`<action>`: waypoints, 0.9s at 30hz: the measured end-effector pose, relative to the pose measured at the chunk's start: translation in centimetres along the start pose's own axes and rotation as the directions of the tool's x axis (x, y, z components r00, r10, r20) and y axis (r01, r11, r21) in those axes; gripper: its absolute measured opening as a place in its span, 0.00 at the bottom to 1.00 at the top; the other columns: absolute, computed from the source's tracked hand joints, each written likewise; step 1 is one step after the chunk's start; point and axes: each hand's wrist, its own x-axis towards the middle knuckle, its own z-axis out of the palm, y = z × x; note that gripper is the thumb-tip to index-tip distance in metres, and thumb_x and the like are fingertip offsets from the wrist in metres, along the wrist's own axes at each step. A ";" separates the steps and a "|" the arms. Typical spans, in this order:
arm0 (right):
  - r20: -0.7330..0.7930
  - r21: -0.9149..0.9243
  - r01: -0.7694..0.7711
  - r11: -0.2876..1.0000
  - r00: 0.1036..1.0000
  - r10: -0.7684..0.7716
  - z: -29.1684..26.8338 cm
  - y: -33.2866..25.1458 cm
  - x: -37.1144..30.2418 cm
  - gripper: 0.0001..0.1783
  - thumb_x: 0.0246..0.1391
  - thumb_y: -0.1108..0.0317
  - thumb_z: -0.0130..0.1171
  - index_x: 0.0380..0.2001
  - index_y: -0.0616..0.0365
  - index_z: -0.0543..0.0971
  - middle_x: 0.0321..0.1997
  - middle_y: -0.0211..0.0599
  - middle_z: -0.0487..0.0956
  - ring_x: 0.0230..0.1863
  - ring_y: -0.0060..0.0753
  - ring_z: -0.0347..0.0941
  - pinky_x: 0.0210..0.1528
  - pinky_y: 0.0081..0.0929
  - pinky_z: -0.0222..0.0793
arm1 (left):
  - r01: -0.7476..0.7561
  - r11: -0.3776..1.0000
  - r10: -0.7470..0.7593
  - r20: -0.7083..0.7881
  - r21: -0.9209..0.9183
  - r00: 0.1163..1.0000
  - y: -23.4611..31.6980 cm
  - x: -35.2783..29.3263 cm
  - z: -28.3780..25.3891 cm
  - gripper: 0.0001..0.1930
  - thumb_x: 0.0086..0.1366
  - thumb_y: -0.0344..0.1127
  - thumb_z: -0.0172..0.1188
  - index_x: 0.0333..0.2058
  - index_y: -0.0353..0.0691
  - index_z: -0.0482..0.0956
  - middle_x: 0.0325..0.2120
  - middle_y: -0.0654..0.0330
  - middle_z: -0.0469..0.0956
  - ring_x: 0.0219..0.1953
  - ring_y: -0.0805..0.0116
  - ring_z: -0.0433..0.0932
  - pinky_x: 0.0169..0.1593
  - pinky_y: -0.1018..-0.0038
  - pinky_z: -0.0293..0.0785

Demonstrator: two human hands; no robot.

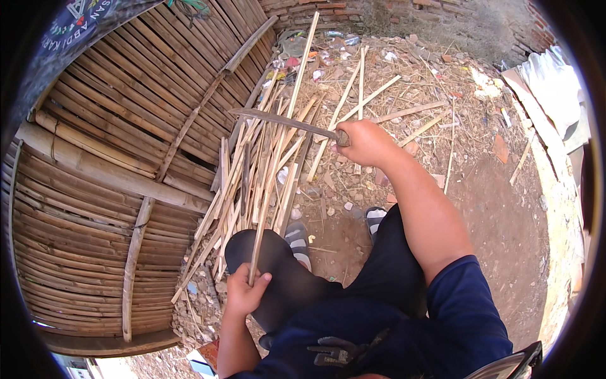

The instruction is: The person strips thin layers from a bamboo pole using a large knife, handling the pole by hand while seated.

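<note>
My left hand (247, 290) is closed round the near end of a long, pale bamboo strip (275, 165), by my left knee. The strip slants up and away toward the brick wall. My right hand (366, 143) grips the handle of a machete (284, 120), its dark blade pointing left. The blade crosses the strip in view; I cannot tell whether they touch. Beneath lies a heap of split bamboo strips (235, 196), running along the slatted wall at the left. My feet in grey-striped sandals (297, 240) stand just right of the heap.
A bamboo-slat wall (120, 114) closes off the left side. At the far end stands a brick wall (385, 16). Loose strips (410, 112), rubble and litter cover the ground ahead. Pale boards and white plastic sheeting (552, 88) line the right edge.
</note>
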 end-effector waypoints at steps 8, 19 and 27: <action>0.310 -0.056 0.439 0.897 0.861 -0.403 4.4 -7.1 -4.2 0.14 0.45 0.65 0.68 0.38 0.55 0.82 0.30 0.50 0.84 0.37 0.57 0.84 0.40 0.51 0.79 | -0.002 1.000 0.002 -0.001 -0.001 1.000 -0.8 0.2 0.6 0.17 0.62 0.38 0.75 0.29 0.38 0.73 0.15 0.68 0.70 0.20 0.80 0.67 0.26 0.76 0.67; 0.156 0.046 0.168 0.985 0.972 -0.173 4.4 -3.7 -1.4 0.18 0.52 0.58 0.71 0.43 0.55 0.83 0.35 0.51 0.84 0.43 0.57 0.83 0.46 0.52 0.79 | -0.040 0.977 0.059 -0.081 0.211 0.995 1.3 -0.3 1.2 0.18 0.62 0.40 0.75 0.29 0.37 0.74 0.15 0.62 0.72 0.18 0.73 0.72 0.26 0.72 0.70; 0.444 0.052 0.495 0.868 0.767 -0.464 5.2 -8.5 -4.2 0.20 0.48 0.58 0.73 0.42 0.56 0.83 0.32 0.51 0.84 0.40 0.60 0.83 0.43 0.54 0.78 | -0.048 0.980 0.060 -0.058 0.195 0.997 1.1 -0.5 1.3 0.17 0.61 0.40 0.76 0.30 0.37 0.75 0.16 0.62 0.73 0.19 0.72 0.72 0.26 0.72 0.71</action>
